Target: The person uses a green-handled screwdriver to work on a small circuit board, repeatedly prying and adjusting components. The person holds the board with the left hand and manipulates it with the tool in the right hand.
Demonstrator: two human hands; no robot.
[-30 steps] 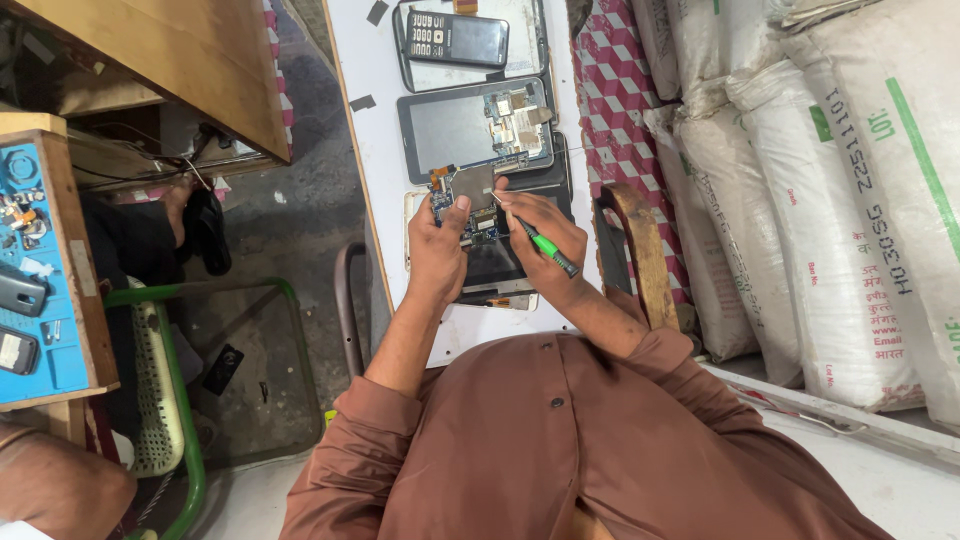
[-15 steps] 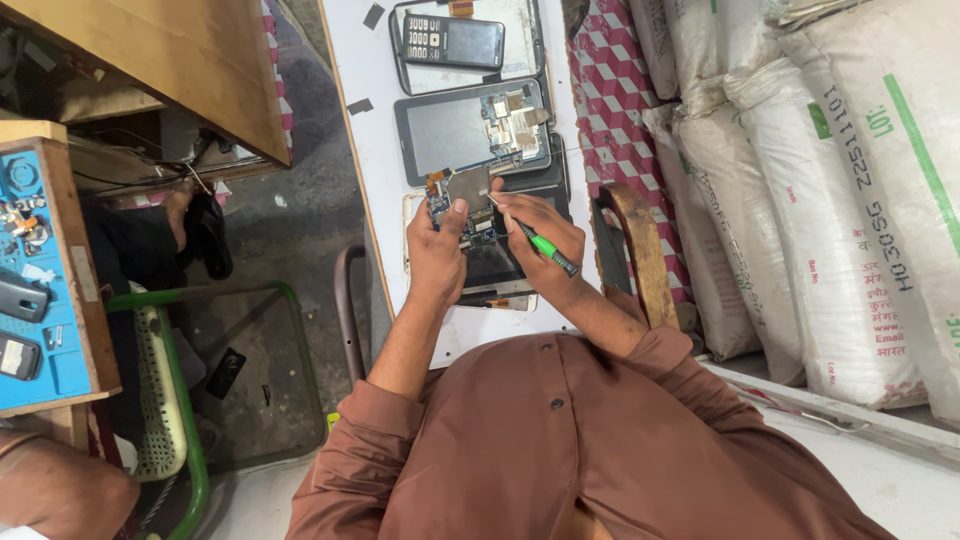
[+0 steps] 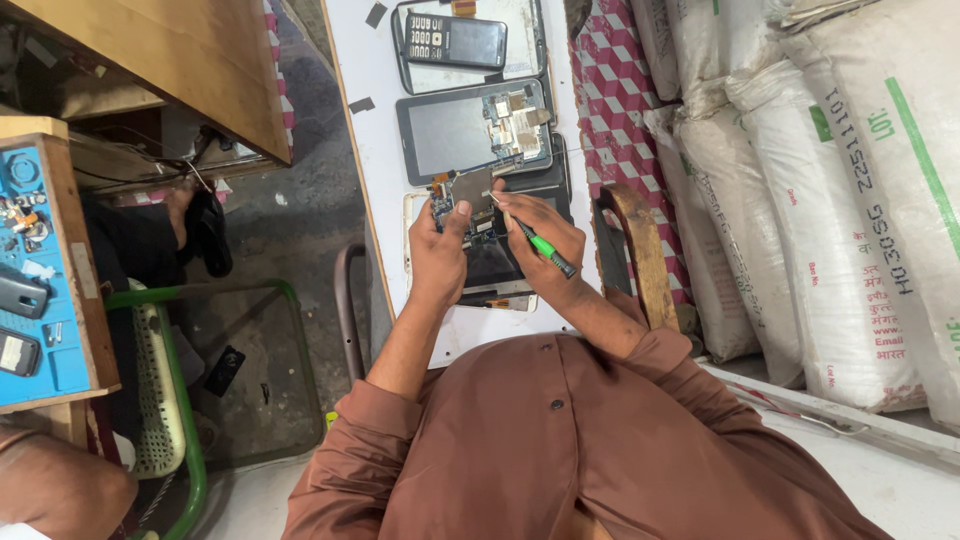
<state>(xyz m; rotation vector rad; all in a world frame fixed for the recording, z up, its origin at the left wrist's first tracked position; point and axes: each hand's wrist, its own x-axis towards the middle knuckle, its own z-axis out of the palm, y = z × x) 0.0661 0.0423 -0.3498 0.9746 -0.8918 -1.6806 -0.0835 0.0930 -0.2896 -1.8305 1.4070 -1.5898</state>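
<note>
Left hand (image 3: 437, 252) pinching small blue circuit board (image 3: 462, 193), right hand (image 3: 545, 240) gripping green-handled screwdriver (image 3: 535, 243), opened grey tablet (image 3: 475, 130) lying just beyond, white woven sacks (image 3: 800, 180) crowding the right side.

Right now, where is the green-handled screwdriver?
In the head view, the green-handled screwdriver is in the right hand, its tip at the circuit board that the left hand steadies on the white board.
</note>
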